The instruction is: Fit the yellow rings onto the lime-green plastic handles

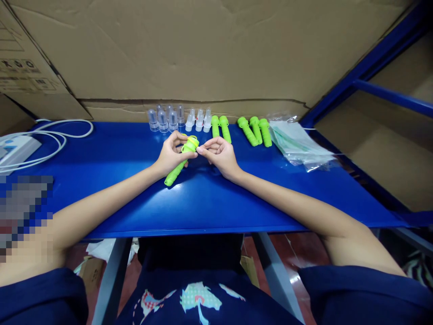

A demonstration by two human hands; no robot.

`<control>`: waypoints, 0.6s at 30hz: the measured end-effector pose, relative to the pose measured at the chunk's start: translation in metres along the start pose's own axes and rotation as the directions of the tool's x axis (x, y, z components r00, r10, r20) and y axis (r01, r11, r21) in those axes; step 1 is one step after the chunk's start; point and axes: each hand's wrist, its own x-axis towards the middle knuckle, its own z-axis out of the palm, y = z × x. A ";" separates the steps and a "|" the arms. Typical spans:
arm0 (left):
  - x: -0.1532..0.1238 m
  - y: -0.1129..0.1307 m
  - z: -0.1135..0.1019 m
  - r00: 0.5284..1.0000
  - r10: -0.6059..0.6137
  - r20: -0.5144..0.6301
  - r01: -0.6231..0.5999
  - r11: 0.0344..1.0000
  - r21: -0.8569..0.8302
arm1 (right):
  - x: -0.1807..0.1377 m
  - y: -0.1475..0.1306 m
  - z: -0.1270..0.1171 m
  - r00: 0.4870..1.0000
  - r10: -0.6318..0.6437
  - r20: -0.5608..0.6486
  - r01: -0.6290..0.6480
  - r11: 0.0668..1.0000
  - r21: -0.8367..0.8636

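Observation:
My left hand (172,153) is closed around a bright green ribbed plastic tube (176,170), held tilted with its lower end near the blue table (118,180). A yellow ring sits at the tube's top end (191,141). My right hand (219,155) pinches at that top end from the right, fingers curled; what it holds there is too small to name. Both hands hover just above the middle of the table.
Along the back edge stand several clear caps (165,119), white caps (199,121) and more green tubes (254,131). Clear plastic bags (301,144) lie at the right. A white device with cable (20,146) sits at the left. Cardboard forms the back wall.

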 end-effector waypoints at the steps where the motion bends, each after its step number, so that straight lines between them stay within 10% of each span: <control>1: 0.001 -0.001 -0.001 1.000 0.011 -0.009 -0.010 1.000 0.017 | 0.000 0.000 0.001 1.000 0.007 0.006 -0.007 1.000 0.014; 11: 0.025 -0.004 0.004 0.928 0.365 -0.080 -0.303 0.860 0.412 | 0.013 0.006 0.013 0.900 0.094 0.426 -0.136 0.988 0.068; 18: 0.023 0.000 0.004 0.908 0.417 -0.022 -0.351 0.791 0.501 | 0.016 0.003 0.006 0.910 0.124 0.396 -0.154 0.987 0.044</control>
